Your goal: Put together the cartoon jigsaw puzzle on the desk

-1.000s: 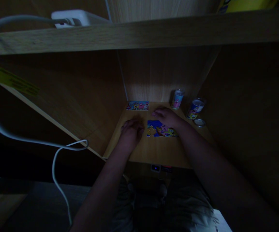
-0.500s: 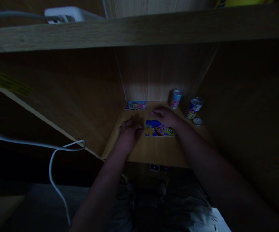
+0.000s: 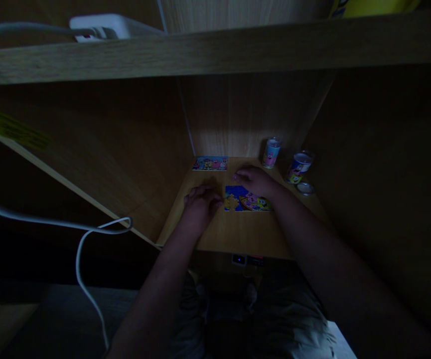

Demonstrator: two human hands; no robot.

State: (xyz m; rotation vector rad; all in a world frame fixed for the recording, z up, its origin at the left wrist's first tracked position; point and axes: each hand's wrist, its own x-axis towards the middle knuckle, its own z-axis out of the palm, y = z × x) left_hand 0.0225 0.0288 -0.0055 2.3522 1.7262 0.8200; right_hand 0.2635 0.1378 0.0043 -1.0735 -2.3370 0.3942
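Note:
A cartoon jigsaw puzzle point(image 3: 250, 199) in blue, yellow and pink lies flat on the wooden surface, with a small notch in its lower left edge. Just left of it is my left hand point(image 3: 200, 203), fingers curled and thumb tip close to the puzzle's edge; anything between the fingertips is hidden. My right hand point(image 3: 254, 179) hovers over the puzzle's upper right part, its fingers drawn together beyond the top edge. Whether it pinches a small piece is too dark to tell. My right wrist covers the puzzle's right end.
A cartoon picture strip point(image 3: 210, 163) lies at the back left. Two printed cans, one light blue point(image 3: 271, 153) and one dark blue point(image 3: 299, 168), stand at the right, beside a round lid point(image 3: 305, 188). A shelf board point(image 3: 215, 52) crosses above; a white cable point(image 3: 84, 228) hangs left.
Both hands hold nearly the same position over the surface. The view has tilted very slightly; no object has visibly moved.

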